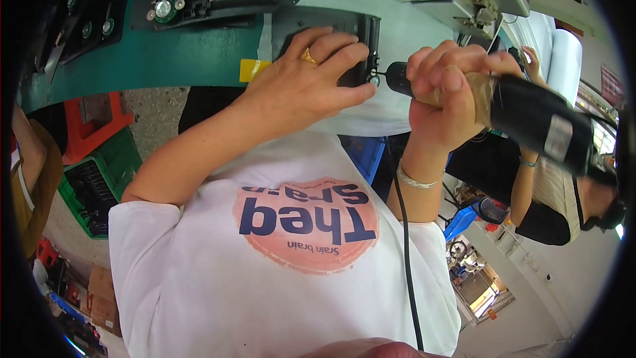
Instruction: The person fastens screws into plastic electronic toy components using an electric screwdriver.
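Observation:
My right hand is wrapped round a black electric screwdriver with a tan taped band. The tool lies nearly level, its tip pointing left at the right edge of a black plastic panel. Beside the tip sits a small round metallic part. My left hand, with a ring on one finger, bends over the panel and holds it down on the table. Its thumb and fingertips rest near that same right edge. The palm hides much of the panel.
More black panels with round metal parts lie on the green table to the left. Machines stand at the far right. A green crate and red stool are on the floor. Another person works at right.

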`<state>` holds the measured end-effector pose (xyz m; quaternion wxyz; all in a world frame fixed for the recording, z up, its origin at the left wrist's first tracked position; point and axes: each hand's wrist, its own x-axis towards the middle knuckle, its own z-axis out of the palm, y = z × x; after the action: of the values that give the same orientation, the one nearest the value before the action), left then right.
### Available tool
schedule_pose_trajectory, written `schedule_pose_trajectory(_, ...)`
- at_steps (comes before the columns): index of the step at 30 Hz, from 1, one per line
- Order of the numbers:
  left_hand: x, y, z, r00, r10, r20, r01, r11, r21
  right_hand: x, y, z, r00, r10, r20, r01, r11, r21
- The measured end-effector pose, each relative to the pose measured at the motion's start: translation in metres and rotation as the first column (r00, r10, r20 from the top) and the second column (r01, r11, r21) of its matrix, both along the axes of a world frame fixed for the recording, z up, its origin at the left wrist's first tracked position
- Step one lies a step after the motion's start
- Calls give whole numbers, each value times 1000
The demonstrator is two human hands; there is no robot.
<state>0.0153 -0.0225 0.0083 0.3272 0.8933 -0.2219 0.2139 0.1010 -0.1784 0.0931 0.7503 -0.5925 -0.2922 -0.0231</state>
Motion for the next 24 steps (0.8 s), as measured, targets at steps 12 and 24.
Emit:
schedule_pose_trajectory(12, 1, 2, -1, 999, -23, -29, 23, 1000, -10, 88, 24, 36, 990, -31, 140, -8, 962, 273)
schedule_pose_trajectory(24, -1, 1, -1, 997, -12, -71, 8, 998, -60, 106, 20, 25, 997, 28, 78, -38, 991, 130)
